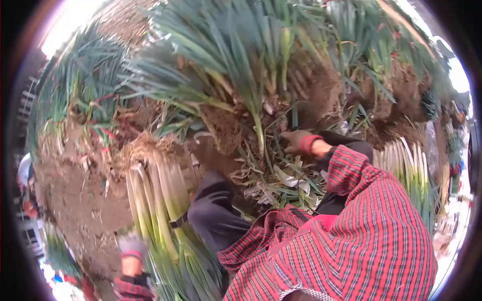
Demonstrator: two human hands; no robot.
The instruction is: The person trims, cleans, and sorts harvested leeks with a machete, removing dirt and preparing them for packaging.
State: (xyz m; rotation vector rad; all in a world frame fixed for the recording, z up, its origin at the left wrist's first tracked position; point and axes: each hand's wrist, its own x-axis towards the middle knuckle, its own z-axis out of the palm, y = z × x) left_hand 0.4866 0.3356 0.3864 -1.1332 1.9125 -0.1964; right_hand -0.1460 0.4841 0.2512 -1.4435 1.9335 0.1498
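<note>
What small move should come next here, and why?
Probably ease the right hand toward the nearby pale leek stem: the hand points that way, and no clear grip on anything shows. The left hand is well away, down beside the leek bundle, so the right looks better placed.

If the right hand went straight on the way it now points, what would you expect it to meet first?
The right hand would probably meet the pale-green leek stem first, though depth is unclear and it might pass in front or behind.
</note>
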